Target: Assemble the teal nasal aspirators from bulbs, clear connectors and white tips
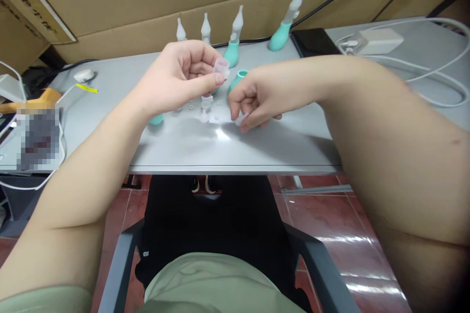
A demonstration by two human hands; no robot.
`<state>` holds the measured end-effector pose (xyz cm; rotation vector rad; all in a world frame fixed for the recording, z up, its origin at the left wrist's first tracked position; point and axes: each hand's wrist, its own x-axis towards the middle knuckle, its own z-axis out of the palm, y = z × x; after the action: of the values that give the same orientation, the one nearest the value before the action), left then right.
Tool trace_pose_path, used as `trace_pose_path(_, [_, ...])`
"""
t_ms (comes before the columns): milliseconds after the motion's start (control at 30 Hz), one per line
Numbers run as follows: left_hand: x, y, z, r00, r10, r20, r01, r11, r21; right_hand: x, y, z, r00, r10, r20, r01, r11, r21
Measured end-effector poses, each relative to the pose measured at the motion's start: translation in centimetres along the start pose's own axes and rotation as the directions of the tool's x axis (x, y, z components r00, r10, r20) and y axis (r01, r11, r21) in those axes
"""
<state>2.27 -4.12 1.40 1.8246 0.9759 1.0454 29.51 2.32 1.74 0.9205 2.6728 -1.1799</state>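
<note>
My left hand (179,71) is raised over the desk, pinching a short clear plastic tube (222,66) between thumb and fingers. Lower and to the right, my right hand (262,98) has its fingertips closed on a translucent white nozzle-like piece (240,119) near the desktop. Beside that hand, the open neck of a teal rubber bulb (241,74) shows, its body partly hidden. Between the hands lie a clear plastic connector (206,102), a small white cone-shaped part (204,116) and several tiny pieces. Another teal bulb (156,120) is partly covered by my left wrist.
Bulb nasal aspirators with white tips, one at centre (231,53) and one farther right (281,36), stand along the cardboard wall (139,0). A black flat case (314,41), white charger (380,40) and cables lie right. At left are a white mouse-shaped object (84,75) and an orange tool (49,97).
</note>
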Motion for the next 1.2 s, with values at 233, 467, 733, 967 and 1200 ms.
trace_pose_path(233, [-0.4,0.8,0.3,0.998,-0.065,-0.011,0.065,0.998,0.019,-0.7,-0.3,-0.3,0.991,0.114,-0.072,-0.12,0.99,-0.079])
trace_pose_path(467, [0.1,0.0,0.4,0.999,-0.003,-0.042,0.001,0.999,-0.038,-1.8,-1.3,0.0,0.722,-0.259,-0.642,0.42,0.901,0.11])
trace_pose_path(733, [0.1,0.8,0.8,0.994,-0.053,-0.099,0.048,0.997,-0.053,1.0,-1.9,1.9,0.625,-0.196,-0.755,0.585,0.759,0.287])
trace_pose_path(967, [-0.2,1.7,1.2,0.989,-0.07,-0.131,0.054,0.991,-0.125,1.6,-1.0,1.6,0.651,-0.227,-0.724,0.617,0.713,0.332])
trace_pose_path(1200, [-0.1,1.0,1.2,0.99,-0.078,-0.115,0.062,0.989,-0.134,2.0,-1.0,2.3,0.689,-0.238,-0.684,0.612,0.696,0.374])
